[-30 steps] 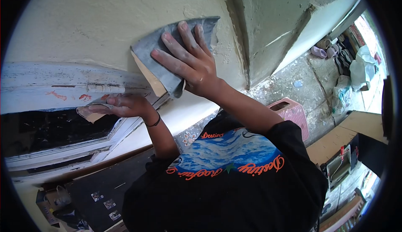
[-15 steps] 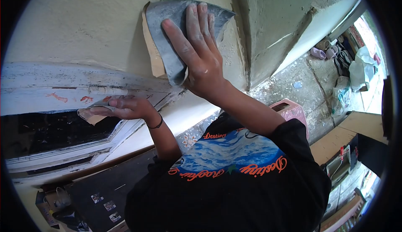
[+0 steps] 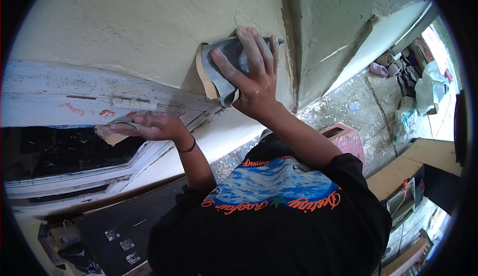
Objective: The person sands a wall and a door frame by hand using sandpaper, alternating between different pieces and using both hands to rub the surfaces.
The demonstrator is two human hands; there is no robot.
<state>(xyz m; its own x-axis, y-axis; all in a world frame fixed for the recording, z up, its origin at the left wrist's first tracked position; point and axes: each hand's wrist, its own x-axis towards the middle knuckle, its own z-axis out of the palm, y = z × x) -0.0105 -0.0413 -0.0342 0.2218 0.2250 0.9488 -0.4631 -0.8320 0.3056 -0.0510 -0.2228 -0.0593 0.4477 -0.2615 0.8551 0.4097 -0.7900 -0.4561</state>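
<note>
My right hand (image 3: 254, 72), dusted white, presses a bent sheet of grey sandpaper (image 3: 226, 52) with tan edges against the cream wall (image 3: 124, 27). Its fingers are spread over the sheet, and the paper's lower end curls near the palm. At the left, my left hand (image 3: 159, 126), with a dark band at the wrist, is closed on a smaller folded piece of sandpaper (image 3: 116, 135). That hand is beside the worn white window frame (image 3: 55, 89), which has orange-red marks and a white hinge-like cylinder.
A pink plastic stool (image 3: 351, 144) stands on the dusty floor (image 3: 343, 107) to the right. Shoes (image 3: 393, 67) and plastic bags (image 3: 430, 87) lie farther off. Cardboard (image 3: 398, 174) is at the right; a dark board (image 3: 114, 221) with small stickers is lower left. A wall ledge (image 3: 318, 32) juts out.
My right hand and its sandpaper have moved down the wall and slightly right, and the sheet looks more bunched. My left hand keeps its hold, almost in the same spot.
</note>
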